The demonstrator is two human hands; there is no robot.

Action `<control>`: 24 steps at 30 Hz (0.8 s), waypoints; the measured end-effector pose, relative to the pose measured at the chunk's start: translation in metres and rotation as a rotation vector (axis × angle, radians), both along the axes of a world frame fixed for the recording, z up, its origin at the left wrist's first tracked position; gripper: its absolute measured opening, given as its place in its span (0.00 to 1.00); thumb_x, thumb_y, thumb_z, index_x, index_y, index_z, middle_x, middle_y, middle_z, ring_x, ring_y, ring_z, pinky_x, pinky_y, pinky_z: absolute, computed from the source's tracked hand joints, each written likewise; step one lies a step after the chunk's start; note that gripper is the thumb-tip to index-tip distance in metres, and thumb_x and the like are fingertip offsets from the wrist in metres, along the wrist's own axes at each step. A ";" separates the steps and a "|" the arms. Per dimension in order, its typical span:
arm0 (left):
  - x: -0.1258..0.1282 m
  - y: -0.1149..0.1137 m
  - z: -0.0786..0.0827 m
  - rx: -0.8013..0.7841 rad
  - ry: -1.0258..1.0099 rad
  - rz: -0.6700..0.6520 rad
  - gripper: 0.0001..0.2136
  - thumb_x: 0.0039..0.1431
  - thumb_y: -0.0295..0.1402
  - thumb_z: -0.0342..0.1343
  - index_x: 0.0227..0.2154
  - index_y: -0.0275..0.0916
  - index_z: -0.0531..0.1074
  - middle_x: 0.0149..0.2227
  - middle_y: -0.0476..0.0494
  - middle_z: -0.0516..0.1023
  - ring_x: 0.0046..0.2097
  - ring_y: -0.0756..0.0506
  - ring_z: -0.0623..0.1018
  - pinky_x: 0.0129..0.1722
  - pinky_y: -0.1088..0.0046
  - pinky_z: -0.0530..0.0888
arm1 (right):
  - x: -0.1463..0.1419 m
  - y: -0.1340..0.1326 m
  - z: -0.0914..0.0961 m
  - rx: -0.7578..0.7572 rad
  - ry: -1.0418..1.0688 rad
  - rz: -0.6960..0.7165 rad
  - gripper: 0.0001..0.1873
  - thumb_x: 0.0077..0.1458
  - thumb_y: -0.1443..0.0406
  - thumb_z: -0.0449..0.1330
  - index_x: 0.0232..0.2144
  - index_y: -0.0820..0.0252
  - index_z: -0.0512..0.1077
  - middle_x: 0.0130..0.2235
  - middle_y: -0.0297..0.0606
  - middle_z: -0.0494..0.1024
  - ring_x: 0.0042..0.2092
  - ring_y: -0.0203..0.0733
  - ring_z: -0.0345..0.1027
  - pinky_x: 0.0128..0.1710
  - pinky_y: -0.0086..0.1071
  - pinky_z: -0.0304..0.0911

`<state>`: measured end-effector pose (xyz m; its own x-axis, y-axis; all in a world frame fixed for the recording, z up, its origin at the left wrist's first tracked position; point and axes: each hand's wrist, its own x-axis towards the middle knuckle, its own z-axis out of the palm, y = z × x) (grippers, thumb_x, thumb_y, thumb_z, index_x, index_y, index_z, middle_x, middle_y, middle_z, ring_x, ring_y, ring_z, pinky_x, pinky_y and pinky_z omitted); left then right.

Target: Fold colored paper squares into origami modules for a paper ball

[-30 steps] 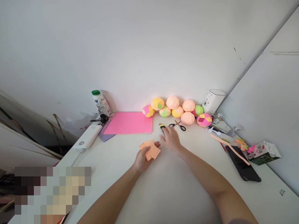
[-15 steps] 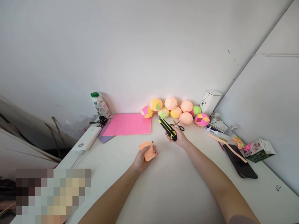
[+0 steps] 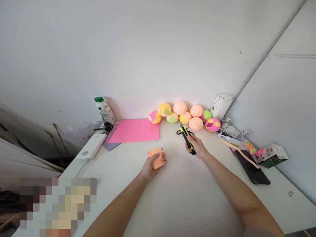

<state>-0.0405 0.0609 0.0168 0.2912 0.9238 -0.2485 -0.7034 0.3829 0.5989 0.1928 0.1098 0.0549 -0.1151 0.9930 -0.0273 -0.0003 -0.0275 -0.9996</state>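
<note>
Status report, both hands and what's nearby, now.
Left hand gripping orange paper. Right hand holding black-and-yellow cutter. Scissors lie behind cutter, partly hidden.

Likely a home craft corner, white worktop (image 3: 177, 204) against a scuffed pale wall (image 3: 148, 56), faceted paper balls (image 3: 179, 108) clustered at the back, pink sheet (image 3: 137, 130), scissors (image 3: 178, 133) and utility knife (image 3: 187, 138), everyday drink bottle (image 3: 106, 111) and keys (image 3: 107, 126) at one side, phone (image 3: 251, 172) and carton (image 3: 273, 156) at the other

Soft muted light, faint shadow beside bottle (image 3: 106, 111) left of centre, mosaic (image 3: 59, 207) lower left, wide-angle stretch at edges
</note>
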 end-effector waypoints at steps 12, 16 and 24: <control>0.000 -0.006 0.007 0.067 0.075 -0.009 0.19 0.49 0.31 0.63 0.45 0.38 0.69 0.37 0.44 0.73 0.29 0.52 0.71 0.35 0.68 0.72 | 0.140 -0.053 -0.017 0.104 -1.851 -0.545 0.21 0.58 0.67 0.50 0.51 0.74 0.68 0.41 0.62 0.70 0.45 0.62 0.63 0.38 0.46 0.59; 0.007 -0.013 0.008 0.123 0.096 -0.075 0.20 0.49 0.29 0.63 0.46 0.38 0.68 0.34 0.46 0.72 0.29 0.52 0.70 0.36 0.68 0.71 | 0.114 -0.050 -0.011 0.372 -1.732 -0.471 0.21 0.56 0.65 0.54 0.50 0.75 0.67 0.47 0.63 0.68 0.52 0.64 0.59 0.47 0.52 0.57; 0.030 -0.036 0.016 0.180 0.269 -0.244 0.17 0.45 0.25 0.61 0.40 0.36 0.70 0.32 0.46 0.74 0.35 0.46 0.74 0.38 0.67 0.71 | -0.053 -0.066 -0.021 1.163 -1.075 0.417 0.54 0.48 0.45 0.60 0.63 0.73 0.43 0.63 0.61 0.52 0.65 0.59 0.38 0.62 0.55 0.42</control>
<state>-0.0107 0.0251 0.0331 0.4543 0.8712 -0.1862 -0.4139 0.3915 0.8218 0.1399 0.0442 0.0335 -0.7878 0.4421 0.4289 0.4823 0.8759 -0.0171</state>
